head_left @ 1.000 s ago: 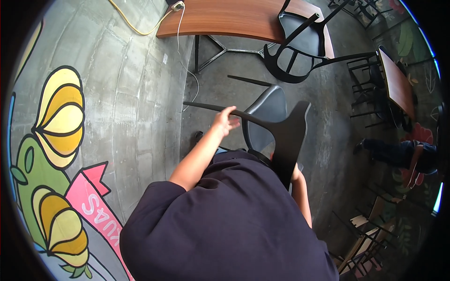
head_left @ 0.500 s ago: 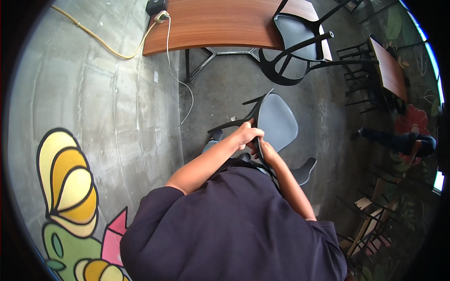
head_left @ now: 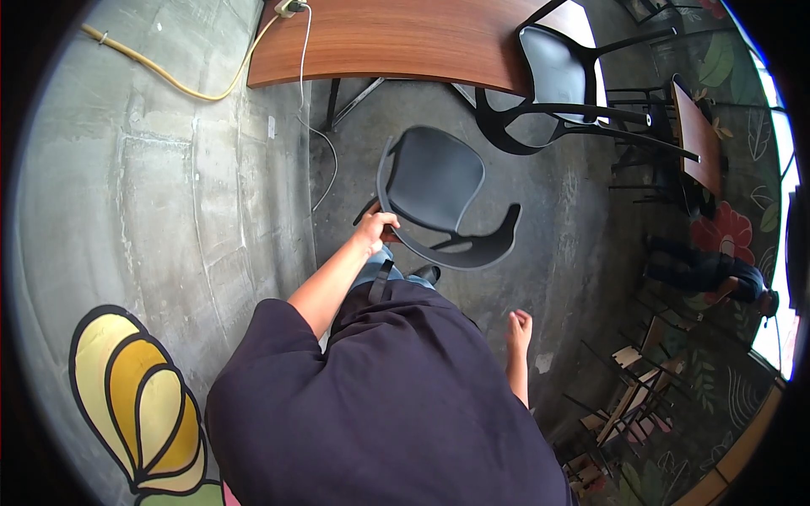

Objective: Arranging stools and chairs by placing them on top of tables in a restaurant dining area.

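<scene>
A dark grey plastic chair [head_left: 437,177] with a curved backrest stands on the concrete floor in front of me. My left hand [head_left: 376,229] is closed around the left part of its curved back rail. Its fingertips wrap over the rail, and the thumb side is partly hidden. Low at my right side hangs my right hand [head_left: 520,327], apart from the chair. Its fingers are curled in, and nothing shows in them.
Ahead stands a brown wooden table [head_left: 380,38] with a black chair [head_left: 557,76] upturned on its right end. A white cable [head_left: 334,160] runs down along the grey wall [head_left: 169,185]. Another table [head_left: 699,135], stacked furniture [head_left: 633,401] and a person [head_left: 709,274] are at the right.
The chair has turned, so its seat now faces up with the backrest nearer me. My right hand has let go of it and moved down to the right; my left still holds on.
</scene>
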`<state>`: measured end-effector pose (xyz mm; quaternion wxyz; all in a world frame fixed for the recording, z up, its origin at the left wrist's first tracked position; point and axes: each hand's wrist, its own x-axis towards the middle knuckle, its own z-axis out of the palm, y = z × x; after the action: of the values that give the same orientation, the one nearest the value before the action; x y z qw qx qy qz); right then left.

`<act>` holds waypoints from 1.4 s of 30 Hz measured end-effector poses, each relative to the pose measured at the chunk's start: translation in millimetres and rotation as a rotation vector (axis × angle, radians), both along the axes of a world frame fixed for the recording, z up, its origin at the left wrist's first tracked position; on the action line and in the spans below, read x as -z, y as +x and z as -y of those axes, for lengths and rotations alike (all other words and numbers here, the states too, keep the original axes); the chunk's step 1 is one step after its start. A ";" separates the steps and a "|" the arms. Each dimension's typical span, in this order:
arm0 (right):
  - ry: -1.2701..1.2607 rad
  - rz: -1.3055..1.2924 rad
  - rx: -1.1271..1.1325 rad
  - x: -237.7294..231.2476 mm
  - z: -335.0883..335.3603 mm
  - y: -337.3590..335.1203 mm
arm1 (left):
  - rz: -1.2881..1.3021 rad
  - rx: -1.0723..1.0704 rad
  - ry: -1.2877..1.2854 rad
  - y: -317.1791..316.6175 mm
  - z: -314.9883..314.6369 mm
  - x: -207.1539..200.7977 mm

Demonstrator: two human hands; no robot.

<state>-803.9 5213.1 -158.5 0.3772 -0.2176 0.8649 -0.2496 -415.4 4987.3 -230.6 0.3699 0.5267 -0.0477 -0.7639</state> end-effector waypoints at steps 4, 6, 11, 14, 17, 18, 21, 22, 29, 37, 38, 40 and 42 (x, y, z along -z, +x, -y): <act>0.368 0.355 0.194 4.2 -65.7 -8.1 | -0.041 -0.047 0.083 38.7 8.6 50.3; 0.406 0.415 -0.004 1.4 -87.2 -2.6 | -0.035 -0.112 0.034 51.8 4.9 64.2; 0.344 0.377 -0.213 2.4 -86.2 24.5 | 0.029 -0.258 0.004 89.3 3.2 76.4; 0.286 0.364 -0.226 3.8 -48.6 30.0 | 0.054 -0.303 -0.015 114.5 3.0 78.7; 0.290 0.418 -0.148 8.2 7.3 30.7 | 0.091 -0.218 0.078 138.4 4.4 82.1; 0.335 0.438 -0.038 9.2 24.1 34.7 | 0.095 -0.192 0.105 143.3 4.7 83.6; 0.317 0.420 -0.147 2.2 68.9 37.1 | 0.117 -0.183 0.106 149.0 0.2 86.5; 0.305 0.405 -0.185 0.7 81.3 38.0 | 0.107 -0.177 0.136 149.3 -2.6 86.3; 0.194 0.378 -0.505 -20.5 155.1 19.8 | 0.243 -0.108 0.135 134.8 -22.7 57.5; -0.196 0.175 -0.775 -79.2 301.1 -38.9 | 0.321 -0.171 0.143 90.8 -41.7 28.1; -0.269 0.206 -0.732 -86.8 323.8 -43.5 | 0.332 -0.189 0.211 82.1 -44.3 31.2; -0.549 0.202 -0.639 -103.6 365.7 -51.2 | 0.347 -0.257 0.200 64.4 -50.7 39.5; -0.672 0.171 -0.555 -119.1 399.5 -56.0 | 0.429 -0.359 0.238 53.6 -55.3 47.3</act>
<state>-859.9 4813.5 -39.4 0.4086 -0.5305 0.6102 -0.4233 -361.8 5042.6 -277.9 0.4160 0.7158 0.0589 -0.5577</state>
